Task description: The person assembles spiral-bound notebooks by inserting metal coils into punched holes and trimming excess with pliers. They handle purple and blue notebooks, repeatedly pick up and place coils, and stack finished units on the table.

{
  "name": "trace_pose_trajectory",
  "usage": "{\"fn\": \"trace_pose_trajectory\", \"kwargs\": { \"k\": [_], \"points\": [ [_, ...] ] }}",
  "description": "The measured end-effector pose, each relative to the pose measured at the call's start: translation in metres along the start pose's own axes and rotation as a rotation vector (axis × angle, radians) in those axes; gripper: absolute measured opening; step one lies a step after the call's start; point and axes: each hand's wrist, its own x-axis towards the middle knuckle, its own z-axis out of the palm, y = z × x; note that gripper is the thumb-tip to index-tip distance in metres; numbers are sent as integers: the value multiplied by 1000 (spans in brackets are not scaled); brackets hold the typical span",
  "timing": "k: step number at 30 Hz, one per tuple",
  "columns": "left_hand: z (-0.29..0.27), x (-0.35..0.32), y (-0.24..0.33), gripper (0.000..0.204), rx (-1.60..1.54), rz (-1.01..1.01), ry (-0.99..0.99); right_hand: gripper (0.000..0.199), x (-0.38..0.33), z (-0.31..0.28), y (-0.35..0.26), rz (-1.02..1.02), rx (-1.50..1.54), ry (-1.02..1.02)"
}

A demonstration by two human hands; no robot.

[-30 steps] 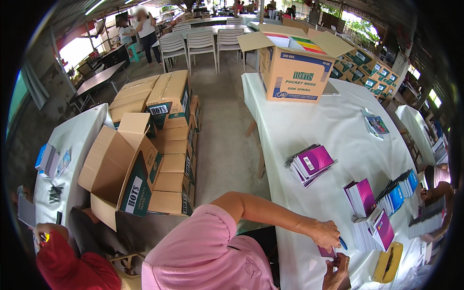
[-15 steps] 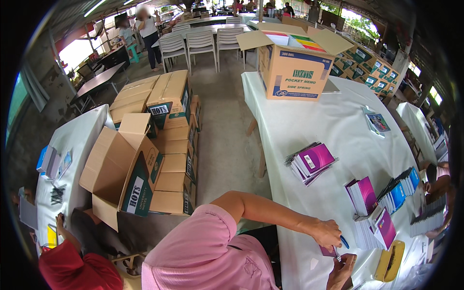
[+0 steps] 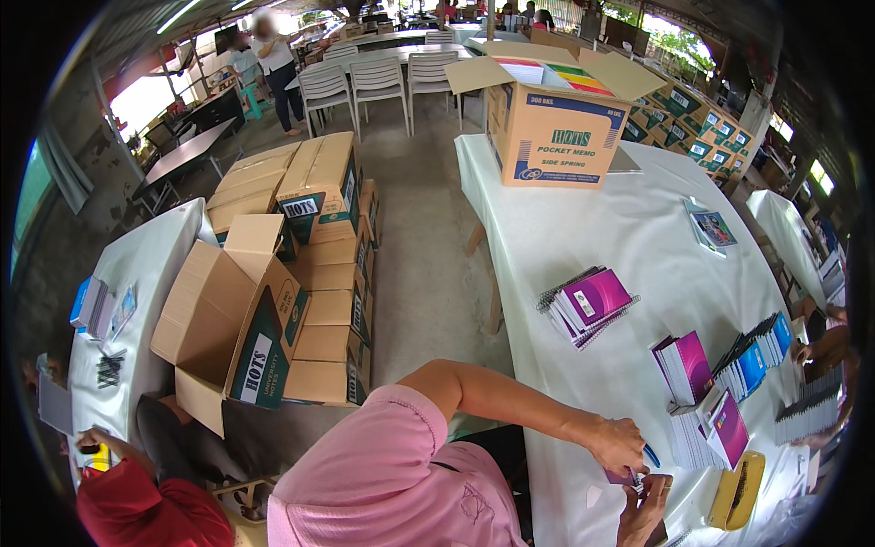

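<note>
Two hands meet at the near edge of the white-clothed table (image 3: 583, 228). Left hand (image 3: 618, 444) is curled, fingers closed around a small magenta-covered notepad (image 3: 625, 477) and a blue pen-like stick (image 3: 651, 455) that pokes out toward the table's right side. Right hand (image 3: 645, 510) comes up from the bottom edge, fingertips pinching the same notepad from below. Notepad mostly hidden between them; its long axis and facing cannot be told. Just right of the hands, a stack of white-edged spiral notepads (image 3: 697, 433) with a magenta one leaning on it, and a yellow tape dispenser (image 3: 736, 490) at the near right corner. A fanned pile of magenta notepads (image 3: 588, 304) lies mid-table; an open cardboard carton (image 3: 551, 123) stands at the far edge.
</note>
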Motion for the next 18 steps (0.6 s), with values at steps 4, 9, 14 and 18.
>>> {"fn": "trace_pose_trajectory", "kwargs": {
  "k": [4,9,14,18],
  "points": [
    [2,4,0,41,8,-8,-26,8,1,-1,1,-109,42,51],
    [6,10,-2,44,17,10,-92,13,3,-7,6,-164,108,-11],
    [12,3,-5,44,11,-51,36,13,5,20,8,-84,196,126],
    [6,8,-1,41,1,-45,-24,11,-2,36,17,-54,129,167]
  ]
}}
